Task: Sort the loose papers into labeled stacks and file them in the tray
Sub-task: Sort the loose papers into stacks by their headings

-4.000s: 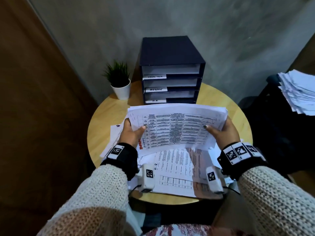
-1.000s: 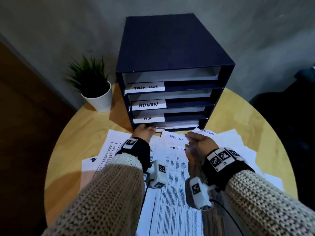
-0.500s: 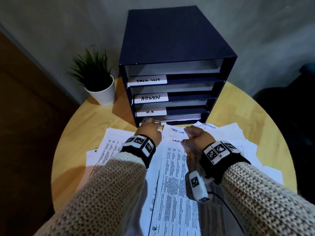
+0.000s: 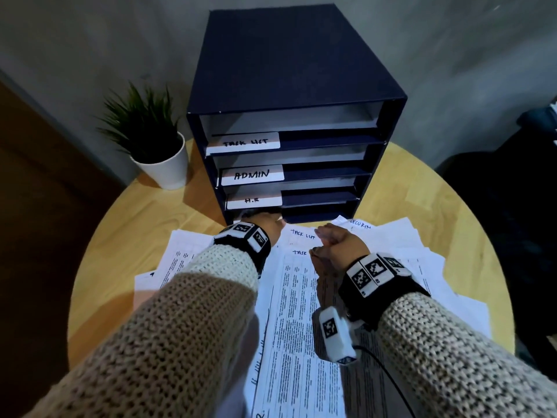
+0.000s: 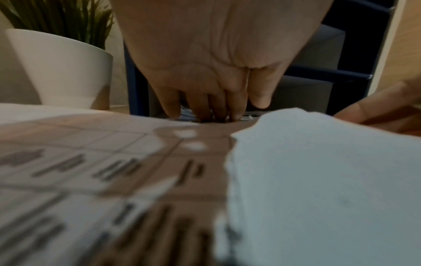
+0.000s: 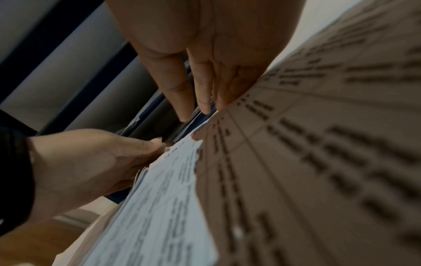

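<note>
A dark navy file tray (image 4: 286, 70) stands at the back of the table, with slots labelled TASK LIST (image 4: 245, 143), ADMIN (image 4: 251, 175) and H.R (image 4: 253, 200). My left hand (image 4: 266, 227) is at the mouth of the bottom slot (image 4: 316, 217). In the left wrist view its straight fingers (image 5: 205, 108) press on the edge of a paper stack (image 5: 189, 115) lying inside that slot. My right hand (image 4: 337, 242) rests empty on the loose papers (image 4: 301, 327) just before the tray, and its fingers (image 6: 200, 90) point toward the slot.
A small green plant in a white pot (image 4: 162, 164) stands left of the tray. The round wooden table (image 4: 422, 191) shows bare wood on both sides of the tray. Printed sheets, some headed TASK LIST (image 4: 303, 233), are spread across the near half.
The stack that both hands held up 4 s ago now lies in the bottom slot. Over the last second the left hand has stayed pressing at the slot mouth and the right hand has hardly moved.
</note>
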